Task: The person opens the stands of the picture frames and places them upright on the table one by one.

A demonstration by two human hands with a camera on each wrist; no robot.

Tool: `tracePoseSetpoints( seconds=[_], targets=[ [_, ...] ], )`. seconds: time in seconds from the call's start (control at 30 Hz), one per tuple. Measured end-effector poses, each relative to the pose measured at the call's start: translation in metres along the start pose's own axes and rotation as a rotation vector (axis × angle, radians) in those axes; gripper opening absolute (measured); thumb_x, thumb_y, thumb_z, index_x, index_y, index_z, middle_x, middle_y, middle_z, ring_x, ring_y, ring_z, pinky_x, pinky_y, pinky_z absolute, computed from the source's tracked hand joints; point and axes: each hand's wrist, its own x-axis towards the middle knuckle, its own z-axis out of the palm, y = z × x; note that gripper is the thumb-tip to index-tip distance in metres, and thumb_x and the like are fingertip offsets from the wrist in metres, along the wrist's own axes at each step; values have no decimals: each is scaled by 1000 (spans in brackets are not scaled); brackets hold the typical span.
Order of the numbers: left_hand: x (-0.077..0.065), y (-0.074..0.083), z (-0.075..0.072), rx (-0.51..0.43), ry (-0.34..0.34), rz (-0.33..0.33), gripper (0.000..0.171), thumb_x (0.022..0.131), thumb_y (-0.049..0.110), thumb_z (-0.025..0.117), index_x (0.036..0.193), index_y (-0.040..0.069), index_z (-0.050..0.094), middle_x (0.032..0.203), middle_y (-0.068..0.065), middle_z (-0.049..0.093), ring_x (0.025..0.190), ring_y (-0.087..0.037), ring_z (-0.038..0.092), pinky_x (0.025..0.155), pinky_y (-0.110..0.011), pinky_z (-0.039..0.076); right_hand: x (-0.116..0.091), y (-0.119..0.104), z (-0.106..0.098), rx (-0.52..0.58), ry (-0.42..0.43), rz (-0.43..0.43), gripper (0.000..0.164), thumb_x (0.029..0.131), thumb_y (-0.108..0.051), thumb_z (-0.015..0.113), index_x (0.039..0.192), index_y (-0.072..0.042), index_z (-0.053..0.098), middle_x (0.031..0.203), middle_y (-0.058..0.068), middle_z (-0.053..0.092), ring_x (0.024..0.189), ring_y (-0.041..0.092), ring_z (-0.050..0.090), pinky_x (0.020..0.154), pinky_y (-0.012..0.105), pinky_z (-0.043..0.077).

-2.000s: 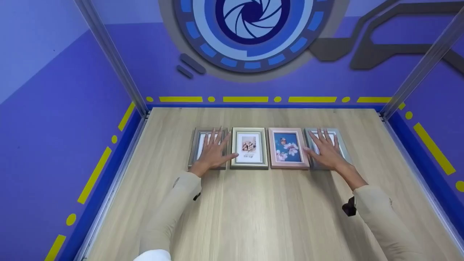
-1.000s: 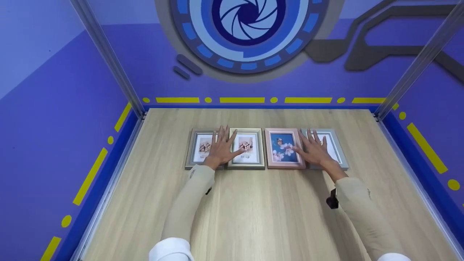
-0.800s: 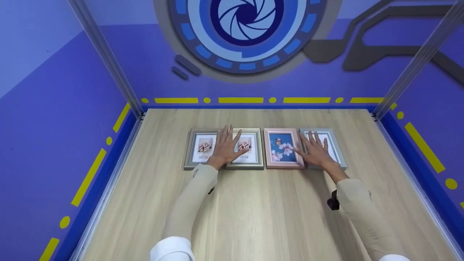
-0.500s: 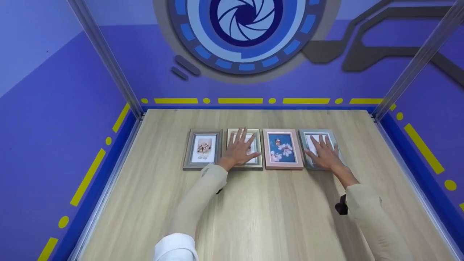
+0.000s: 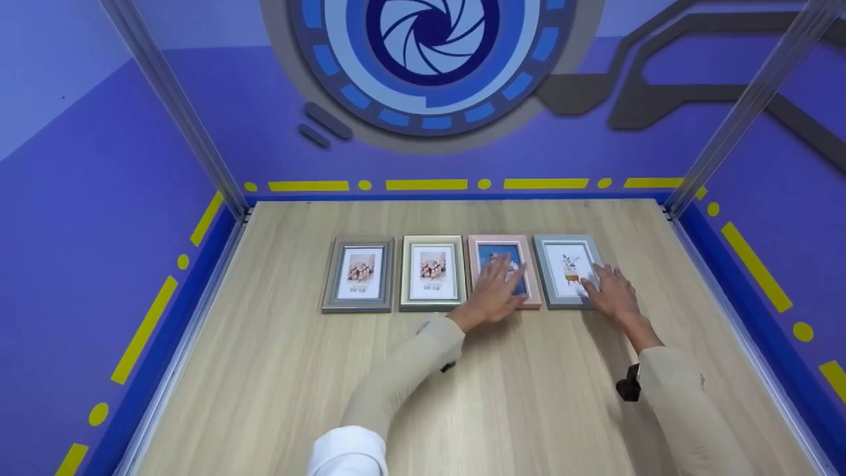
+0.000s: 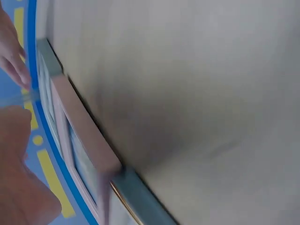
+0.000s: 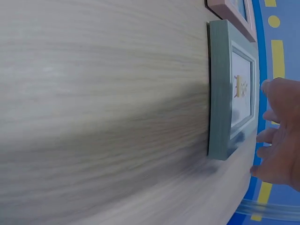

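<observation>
Four picture frames lie flat in a row on the wooden table [image 5: 462, 396]. From left they are a grey frame [image 5: 357, 276], a pale gold frame [image 5: 433, 273], a pink frame [image 5: 474, 264] and a blue-grey frame [image 5: 562, 271]. My left hand [image 5: 494, 291] lies flat with straight fingers on the pink frame and covers most of its blue picture. My right hand [image 5: 611, 291] rests open at the blue-grey frame's lower right corner. In the right wrist view, the blue-grey frame [image 7: 220, 93] sits beside the right hand's fingers [image 7: 276, 136]. The left wrist view shows the pink frame's edge [image 6: 89, 136], blurred.
Purple walls with a blue and yellow border [image 5: 429, 185] enclose the table on three sides. Metal posts [image 5: 178, 112] stand at its two back corners. Bare wood stretches from the frames to the near edge.
My left hand has moved right from the pale gold frame onto the pink frame. My right hand has slid to the blue-grey frame's right edge, uncovering its picture.
</observation>
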Motion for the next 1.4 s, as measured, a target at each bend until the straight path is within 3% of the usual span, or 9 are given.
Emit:
tracePoseSetpoints(
  seconds=[0.23, 0.33, 0.43, 0.57, 0.63, 0.8, 0.93, 1.1, 1.4],
  targets=[
    [10, 55, 5, -379, -46, -3, 64, 107, 30, 50, 162, 9, 25, 170, -17, 21, 157, -28, 24, 128, -39, 23, 2, 11, 3, 55, -11, 70, 66, 108, -26, 43, 153, 17, 22, 158, 41, 22, 148, 57, 21, 121, 66, 22],
    [13, 72, 4, -623, -120, -121, 64, 106, 32, 52, 161, 8, 27, 169, -13, 27, 157, -24, 26, 128, -35, 24, 2, 12, 3, 58, 4, 70, 63, 107, -22, 45, 151, 18, 25, 155, 42, 28, 146, 57, 27, 119, 66, 26],
    [17, 87, 4, -806, -148, -277, 65, 104, 34, 56, 160, 12, 31, 167, -8, 33, 155, -21, 30, 126, -34, 27, 1, 12, 5, 50, 31, 57, 56, 106, -21, 46, 144, 19, 37, 142, 43, 42, 132, 56, 44, 110, 66, 39],
    [21, 98, 5, -855, -121, -404, 67, 100, 33, 62, 159, 13, 36, 164, -7, 39, 152, -21, 36, 124, -34, 31, 0, 10, 6, 44, 72, 48, 48, 105, -21, 48, 128, 22, 48, 127, 43, 49, 108, 50, 52, 92, 63, 46],
    [24, 100, 7, -892, -109, -436, 69, 98, 30, 63, 158, 11, 36, 164, -9, 39, 152, -23, 36, 125, -35, 30, 0, 9, 6, 48, 78, 62, 49, 105, -20, 48, 128, 23, 47, 130, 46, 46, 111, 52, 52, 94, 63, 47],
    [22, 100, 13, -1072, -158, -497, 75, 97, 26, 64, 160, 7, 30, 168, -13, 28, 156, -26, 26, 128, -43, 21, 2, 8, 8, 85, 56, 144, 56, 106, -21, 45, 135, 26, 39, 133, 46, 41, 109, 47, 50, 96, 61, 47],
    [21, 101, 13, -1143, -181, -505, 82, 94, 26, 68, 161, 5, 26, 170, -14, 23, 157, -28, 23, 129, -46, 19, 2, 8, 7, 110, 35, 221, 57, 105, -21, 44, 134, 28, 38, 128, 43, 40, 105, 43, 44, 92, 58, 47],
    [21, 99, 16, -1186, -213, -499, 89, 92, 27, 70, 161, 2, 20, 172, -15, 14, 159, -32, 15, 129, -49, 15, 2, 11, 8, 104, 33, 287, 58, 105, -22, 43, 135, 27, 36, 129, 43, 37, 111, 48, 42, 94, 61, 45],
    [23, 93, 25, -1217, -195, -469, 91, 89, 24, 73, 162, 7, 21, 170, -14, 22, 158, -31, 20, 129, -52, 14, 2, 13, 7, 129, 9, 288, 48, 107, -13, 36, 135, 25, 38, 130, 44, 37, 116, 51, 40, 97, 64, 43]
  ],
)
